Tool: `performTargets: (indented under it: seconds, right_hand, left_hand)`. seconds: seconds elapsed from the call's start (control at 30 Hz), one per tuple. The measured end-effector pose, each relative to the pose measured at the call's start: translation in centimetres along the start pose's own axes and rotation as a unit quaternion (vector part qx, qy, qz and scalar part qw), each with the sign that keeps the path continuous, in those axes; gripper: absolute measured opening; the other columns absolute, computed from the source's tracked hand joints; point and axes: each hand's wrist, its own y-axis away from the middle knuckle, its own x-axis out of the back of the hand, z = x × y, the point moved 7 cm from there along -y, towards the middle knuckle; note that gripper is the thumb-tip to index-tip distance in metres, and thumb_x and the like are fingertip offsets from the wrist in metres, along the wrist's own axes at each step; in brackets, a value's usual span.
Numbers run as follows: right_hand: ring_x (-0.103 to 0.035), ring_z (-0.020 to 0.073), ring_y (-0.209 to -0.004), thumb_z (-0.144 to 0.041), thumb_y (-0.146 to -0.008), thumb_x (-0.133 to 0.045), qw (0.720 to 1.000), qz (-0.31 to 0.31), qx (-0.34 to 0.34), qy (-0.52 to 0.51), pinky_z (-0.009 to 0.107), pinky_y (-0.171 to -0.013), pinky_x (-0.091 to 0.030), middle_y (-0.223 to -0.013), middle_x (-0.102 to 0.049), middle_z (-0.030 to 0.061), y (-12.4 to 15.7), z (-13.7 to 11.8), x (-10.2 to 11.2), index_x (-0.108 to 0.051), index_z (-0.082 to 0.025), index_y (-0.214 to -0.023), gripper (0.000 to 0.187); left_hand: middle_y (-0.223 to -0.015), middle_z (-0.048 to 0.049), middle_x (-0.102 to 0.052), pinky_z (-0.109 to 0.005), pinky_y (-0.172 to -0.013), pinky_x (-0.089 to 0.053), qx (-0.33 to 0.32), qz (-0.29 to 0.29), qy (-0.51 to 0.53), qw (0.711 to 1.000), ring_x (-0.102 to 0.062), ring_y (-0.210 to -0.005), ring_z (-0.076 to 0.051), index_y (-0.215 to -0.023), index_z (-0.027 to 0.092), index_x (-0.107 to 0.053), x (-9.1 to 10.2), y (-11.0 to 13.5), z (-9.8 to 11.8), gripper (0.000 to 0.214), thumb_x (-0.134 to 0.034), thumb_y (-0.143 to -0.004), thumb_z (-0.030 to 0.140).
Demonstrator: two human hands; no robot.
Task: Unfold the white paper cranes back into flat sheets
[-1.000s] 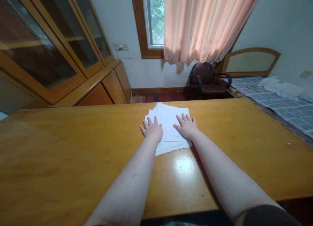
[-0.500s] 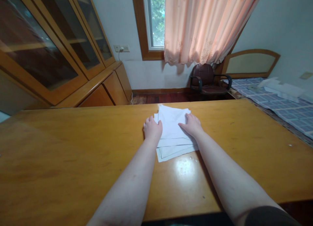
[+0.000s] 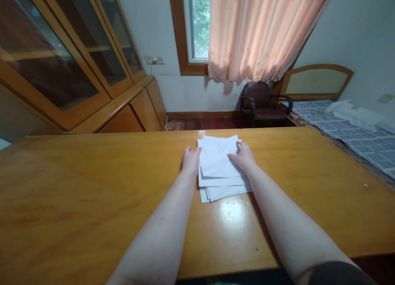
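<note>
A loose stack of white paper sheets (image 3: 220, 157) lies on the wooden table, its layers offset so that lower sheets stick out toward me. My left hand (image 3: 191, 161) is at the stack's left side, thumb against the edge and the other fingers curled down beside it. From the right, my right hand (image 3: 245, 158) holds the opposite edge, its thumb lying over the top sheet and its fingers bent round the far right corner. The undersides of the sheets and some fingertips are hidden.
The wooden table (image 3: 92, 207) spreads out on both sides of the stack. Beyond it stand a glass-door cabinet (image 3: 101, 67), a brown armchair (image 3: 259, 98) and a bed (image 3: 339, 120) with white sheets of material (image 3: 358, 112) on it. A pink curtain (image 3: 259, 34) partly covers the window.
The paper sheets have shifted and squared up somewhat between my hands, the top sheet lying straighter. My left hand has turned more upright, its fingers drawn in at the edge; my right hand barely moved.
</note>
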Motion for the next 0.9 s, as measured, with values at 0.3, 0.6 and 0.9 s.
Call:
performTargets:
  seconds: [0.3, 0.6, 0.9]
  right_hand:
    - [-0.053, 0.0351, -0.112, -0.044, -0.073, -0.062, 0.986, 0.007, -0.127, 0.110, 0.047, -0.093, -0.041, -0.121, -0.056, 0.0205, 0.7, 0.9, 1.6, -0.049, -0.010, -0.124, 0.062]
    - [-0.057, 0.0329, -0.106, -0.051, -0.079, -0.052, 0.985, 0.000, -0.156, 0.072, 0.041, -0.088, -0.045, -0.113, -0.061, 0.0203, 0.7, 1.2, 1.6, -0.048, -0.008, -0.122, 0.061]
    - [-0.053, 0.0334, -0.110, -0.046, -0.080, -0.054, 0.981, 0.026, -0.140, 0.130, 0.043, -0.090, -0.042, -0.119, -0.051, 0.0232, 1.4, 0.0, 2.8, -0.044, -0.008, -0.121, 0.057]
  left_hand:
    - [-0.096, -0.0091, -0.068, -0.035, -0.082, -0.045, -0.140, 0.013, -0.240, 0.961, -0.061, -0.095, -0.026, -0.104, 0.021, -0.057, 0.5, 2.2, 3.0, 0.034, -0.062, -0.071, 0.026]
    - [-0.101, -0.0073, -0.065, -0.030, -0.085, -0.047, -0.111, 0.023, -0.038, 0.993, -0.061, -0.094, -0.019, -0.092, 0.019, -0.058, 0.1, 1.5, 2.3, 0.020, -0.060, -0.073, 0.025]
    - [-0.104, -0.0074, -0.063, -0.031, -0.088, -0.046, -0.091, 0.007, -0.016, 0.996, -0.060, -0.098, -0.018, -0.095, 0.020, -0.057, -0.7, 1.2, 1.5, 0.022, -0.059, -0.074, 0.023]
